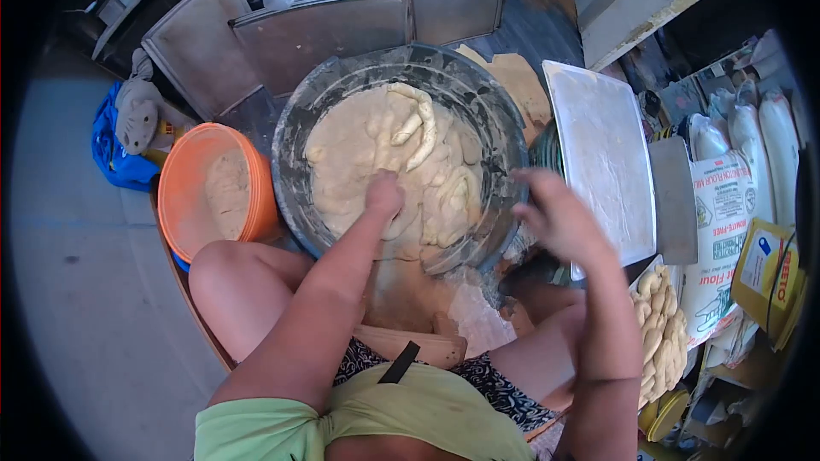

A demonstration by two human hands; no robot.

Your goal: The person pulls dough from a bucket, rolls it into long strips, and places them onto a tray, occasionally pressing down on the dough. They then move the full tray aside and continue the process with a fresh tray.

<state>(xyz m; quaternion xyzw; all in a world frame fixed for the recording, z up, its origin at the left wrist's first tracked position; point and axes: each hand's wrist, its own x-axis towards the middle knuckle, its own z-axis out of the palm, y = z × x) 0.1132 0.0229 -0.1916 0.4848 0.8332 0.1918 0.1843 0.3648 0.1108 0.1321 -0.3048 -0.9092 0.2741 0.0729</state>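
A large dark round tub [292,196] stands before my knees. Pale, floury dough [342,137] fills its bottom, with twisted dough ropes [420,132] lying on top and a folded heap of dough [453,205] toward the right. My left hand [384,194] is down in the tub, its fingers closed at the end of a strip of dough; the fingertips are partly hidden. Over the tub's right rim, my right hand [551,209] is raised and somewhat blurred. Its fingers are apart and nothing shows in them.
An orange bucket [175,196] with flour-like powder stands left of the tub. On the right are a floured metal tray [602,154], a flour sack [717,230] and a tray of shaped dough pieces [659,333]. More trays [325,38] lean behind.
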